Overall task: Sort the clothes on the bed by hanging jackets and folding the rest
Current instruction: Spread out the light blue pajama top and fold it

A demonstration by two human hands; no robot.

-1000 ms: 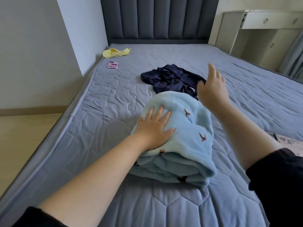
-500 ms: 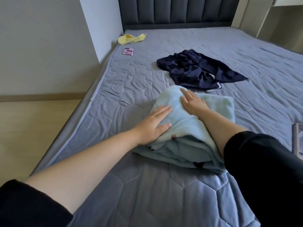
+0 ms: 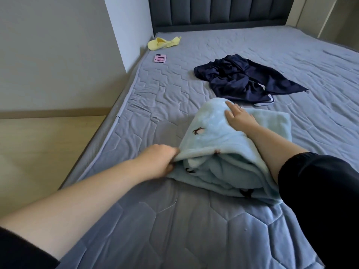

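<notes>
A folded light blue fleece garment [image 3: 211,136] with small dark bird marks lies on the grey quilted bed [image 3: 174,220] in front of me. My left hand [image 3: 157,162] grips its near left edge, fingers curled into the layers. My right hand [image 3: 239,117] lies flat on the top of the pile, fingers straight, pressing down near its far end. A crumpled navy garment [image 3: 240,78] with white trim lies spread just beyond the blue pile. A small yellow cloth [image 3: 163,43] sits at the bed's far left corner.
A pink phone [image 3: 160,58] lies near the bed's left edge, below the yellow cloth. A dark padded headboard [image 3: 219,12] closes the far end. A white wall corner [image 3: 128,32] and wooden floor [image 3: 38,152] are to the left. White furniture stands at the far right.
My left hand slid off the top of the blue pile to its left edge and took hold of it. My right hand came down from the air and now presses the pile's top.
</notes>
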